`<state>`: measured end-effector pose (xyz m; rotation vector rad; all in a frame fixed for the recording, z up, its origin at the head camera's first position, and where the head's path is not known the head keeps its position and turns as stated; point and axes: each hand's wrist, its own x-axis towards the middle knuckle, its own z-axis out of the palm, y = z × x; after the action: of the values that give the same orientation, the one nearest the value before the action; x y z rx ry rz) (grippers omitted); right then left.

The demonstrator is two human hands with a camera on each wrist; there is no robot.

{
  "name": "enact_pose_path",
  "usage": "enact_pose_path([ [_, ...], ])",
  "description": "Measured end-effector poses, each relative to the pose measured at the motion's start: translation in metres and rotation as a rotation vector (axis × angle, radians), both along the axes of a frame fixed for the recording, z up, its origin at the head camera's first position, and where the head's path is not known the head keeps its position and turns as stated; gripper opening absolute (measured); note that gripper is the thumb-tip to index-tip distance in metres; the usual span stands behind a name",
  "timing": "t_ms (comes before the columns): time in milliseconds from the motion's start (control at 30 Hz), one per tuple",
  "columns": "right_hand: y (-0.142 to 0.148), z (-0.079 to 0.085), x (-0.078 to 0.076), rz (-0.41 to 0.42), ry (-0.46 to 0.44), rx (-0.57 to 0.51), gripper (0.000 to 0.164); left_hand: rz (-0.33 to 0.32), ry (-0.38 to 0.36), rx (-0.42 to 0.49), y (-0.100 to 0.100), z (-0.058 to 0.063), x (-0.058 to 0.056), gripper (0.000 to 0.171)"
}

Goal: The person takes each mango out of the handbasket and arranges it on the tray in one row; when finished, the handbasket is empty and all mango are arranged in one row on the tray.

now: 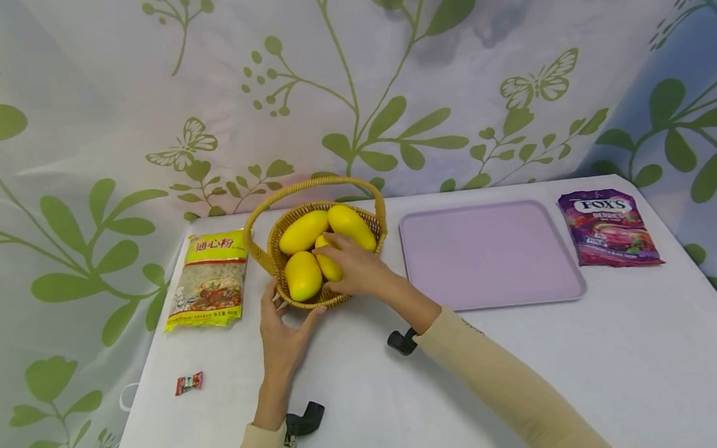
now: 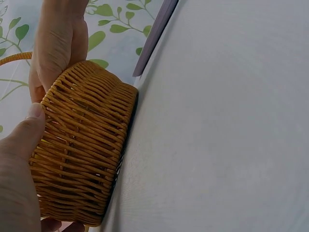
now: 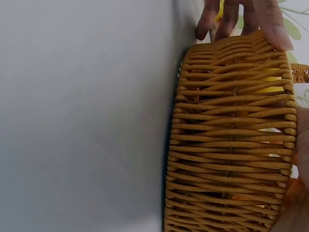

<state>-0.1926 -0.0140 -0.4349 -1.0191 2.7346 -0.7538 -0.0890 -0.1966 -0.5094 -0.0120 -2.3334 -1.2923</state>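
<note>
A brown woven basket (image 1: 358, 288) with an arched handle stands near the back edge of the table, holding several yellow mangoes (image 1: 304, 276). My left hand (image 1: 283, 340) holds the basket at its near left side, the thumb (image 2: 24, 133) along the rim and the fingers round the wall. Over the near right rim reaches my right hand (image 1: 356, 264), its fingers curled over a mango (image 1: 329, 268) in the middle of the basket. That hand partly covers this mango. In the right wrist view the basket wall (image 3: 231, 140) hides most of what the right fingers do.
Left of the basket lies a yellow-topped pasta bag (image 1: 209, 279), with a small red wrapped candy (image 1: 189, 383) in front of it. A lilac tray (image 1: 488, 256) is to the right, and a purple Fox's candy bag (image 1: 610, 228) lies beyond it. A leaf-patterned curtain (image 1: 386, 76) hangs behind.
</note>
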Motion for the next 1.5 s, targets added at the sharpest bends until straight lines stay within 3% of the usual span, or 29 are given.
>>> enact_pose_path([
  [333, 0.001, -0.001, -0.001, -0.01, 0.008, -0.004, 0.058, 0.011, -0.015, 0.008, 0.001, -0.002, 0.001, 0.097],
  [700, 0.013, -0.003, -0.005, -0.007, -0.033, -0.132, 0.057, -0.001, 0.016, -0.003, 0.001, -0.003, -0.001, 0.099],
  [967, 0.015, -0.002, -0.004, 0.001, -0.015, -0.164, 0.056, 0.001, 0.017, -0.017, 0.0, -0.003, -0.001, 0.097],
  [1500, 0.023, 0.014, 0.005, -0.007, 0.115, -0.281, 0.053, 0.0, 0.017, -0.012, 0.0, -0.002, 0.0, 0.097],
])
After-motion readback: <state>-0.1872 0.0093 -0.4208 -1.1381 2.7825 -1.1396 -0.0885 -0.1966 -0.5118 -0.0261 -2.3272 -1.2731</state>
